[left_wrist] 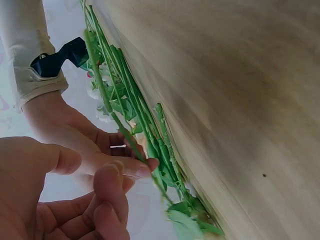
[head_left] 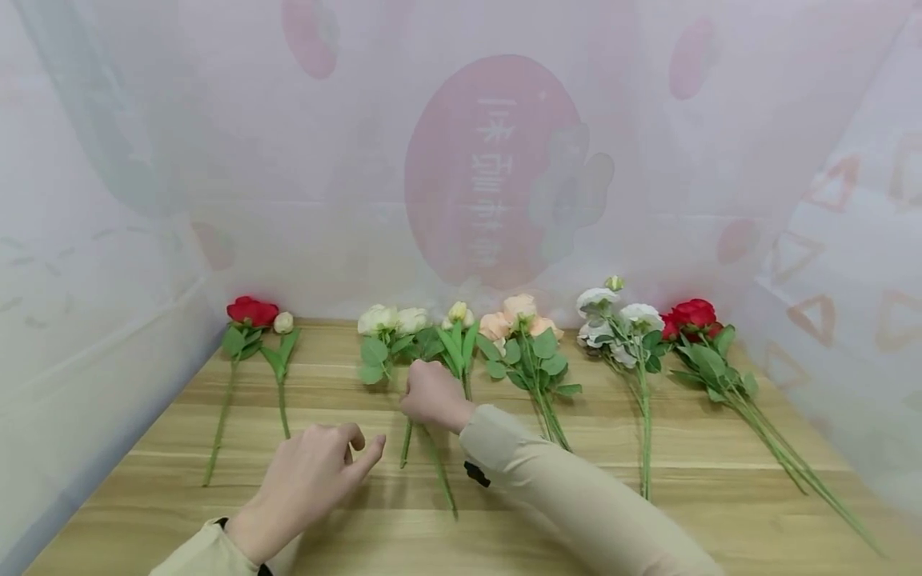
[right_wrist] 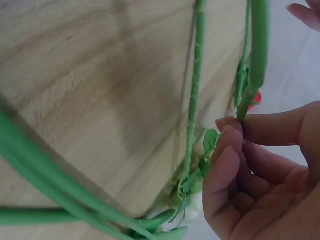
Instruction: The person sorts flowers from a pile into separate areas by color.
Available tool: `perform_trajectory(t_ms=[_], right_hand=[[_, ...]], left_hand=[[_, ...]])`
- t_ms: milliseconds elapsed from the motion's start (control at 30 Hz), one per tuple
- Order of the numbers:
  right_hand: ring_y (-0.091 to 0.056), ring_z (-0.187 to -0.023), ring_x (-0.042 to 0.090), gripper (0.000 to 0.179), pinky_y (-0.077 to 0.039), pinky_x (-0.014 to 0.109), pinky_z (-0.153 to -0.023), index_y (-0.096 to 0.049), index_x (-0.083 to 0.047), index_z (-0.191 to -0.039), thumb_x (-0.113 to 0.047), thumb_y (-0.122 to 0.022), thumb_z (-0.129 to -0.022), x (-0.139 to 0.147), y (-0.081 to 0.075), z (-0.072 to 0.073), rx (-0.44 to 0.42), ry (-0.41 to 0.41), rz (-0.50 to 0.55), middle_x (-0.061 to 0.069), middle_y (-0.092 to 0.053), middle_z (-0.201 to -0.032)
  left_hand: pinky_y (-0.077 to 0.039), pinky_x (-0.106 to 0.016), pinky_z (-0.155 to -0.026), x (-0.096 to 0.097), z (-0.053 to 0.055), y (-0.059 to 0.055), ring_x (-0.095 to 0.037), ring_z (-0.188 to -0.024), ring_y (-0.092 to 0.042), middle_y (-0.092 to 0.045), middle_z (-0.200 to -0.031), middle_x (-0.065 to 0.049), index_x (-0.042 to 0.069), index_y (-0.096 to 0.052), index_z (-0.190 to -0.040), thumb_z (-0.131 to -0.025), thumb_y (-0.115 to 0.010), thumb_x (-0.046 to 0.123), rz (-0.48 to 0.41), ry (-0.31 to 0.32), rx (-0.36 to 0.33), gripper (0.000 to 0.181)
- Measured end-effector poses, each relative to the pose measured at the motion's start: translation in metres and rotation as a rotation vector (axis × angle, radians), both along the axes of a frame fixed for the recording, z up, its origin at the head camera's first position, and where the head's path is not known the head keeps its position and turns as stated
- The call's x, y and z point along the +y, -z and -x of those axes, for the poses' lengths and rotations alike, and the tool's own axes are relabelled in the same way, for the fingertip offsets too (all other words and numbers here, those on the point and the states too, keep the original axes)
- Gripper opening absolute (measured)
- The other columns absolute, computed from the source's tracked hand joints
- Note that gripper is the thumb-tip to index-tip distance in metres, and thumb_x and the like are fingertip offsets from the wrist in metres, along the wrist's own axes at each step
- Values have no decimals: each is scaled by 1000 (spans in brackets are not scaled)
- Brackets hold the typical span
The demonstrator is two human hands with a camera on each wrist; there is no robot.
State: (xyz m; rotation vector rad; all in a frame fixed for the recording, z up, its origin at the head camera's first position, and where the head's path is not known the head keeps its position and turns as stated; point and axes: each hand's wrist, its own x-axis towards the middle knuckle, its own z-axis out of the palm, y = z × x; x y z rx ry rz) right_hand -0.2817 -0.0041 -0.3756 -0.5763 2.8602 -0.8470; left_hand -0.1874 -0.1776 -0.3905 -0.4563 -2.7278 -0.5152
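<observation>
My right hand (head_left: 435,396) pinches a green flower stem (right_wrist: 259,45) between thumb and fingertips, just below the cream-white roses (head_left: 392,320). In the left wrist view the pinched stem slants above the wooden table. Which of the cream-white blooms it carries is hidden by the hand. A second stem (right_wrist: 195,85) lies on the wood beside it. To the left and nearer me, my left hand (head_left: 310,472) hovers with loosely bent fingers and nothing in them. Cream tulips (head_left: 458,316) lie just right of the right hand.
A red flower (head_left: 252,310) and a white tulip bud (head_left: 284,322) lie at the table's left. Peach roses (head_left: 520,308), white flowers (head_left: 639,317) and red roses (head_left: 693,316) line the right half. Pale printed cloth (head_left: 346,160) encloses the table (head_left: 519,520) at back and sides.
</observation>
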Motion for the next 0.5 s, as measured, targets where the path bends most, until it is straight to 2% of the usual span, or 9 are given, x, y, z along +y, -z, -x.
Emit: perform_trajectory(t_ms=[133, 233, 333, 500], right_hand=[[-12, -40, 7, 46, -16, 22, -38, -29, -18, -50, 4, -59, -77, -8, 9, 4, 81, 38, -101, -7, -15, -45], [-18, -39, 7, 43, -19, 21, -38, -32, -18, -50, 2, -62, -74, -9, 12, 5, 136, 25, -161, -7, -19, -44], [-20, -36, 6, 46, -21, 20, -36, -35, -17, -47, -3, -64, -80, -6, 9, 4, 105, 4, -122, -8, -22, -41], [-20, -34, 5, 54, -21, 20, -36, -36, -17, -45, -13, -62, -92, 13, -5, -2, 34, -7, 43, -8, -24, -38]], left_hand=[[-37, -30, -41, -1, 3, 0, -8, -44, -43, -51, -53, 9, 16, -70, -73, -92, -67, 34, 28, 9, -26, 27], [-39, -30, -42, -3, 5, 2, -9, -45, -44, -56, -58, 5, 14, -70, -73, -92, -67, 30, 29, 10, -58, 26], [-38, -30, -42, -7, 6, 3, -9, -46, -43, -56, -59, 5, 14, -69, -72, -92, -67, 28, 32, 5, -80, 25], [-37, -30, -42, -13, 10, 3, -10, -46, -42, -52, -57, 5, 14, -67, -69, -93, -66, 26, 54, 6, -84, 27]])
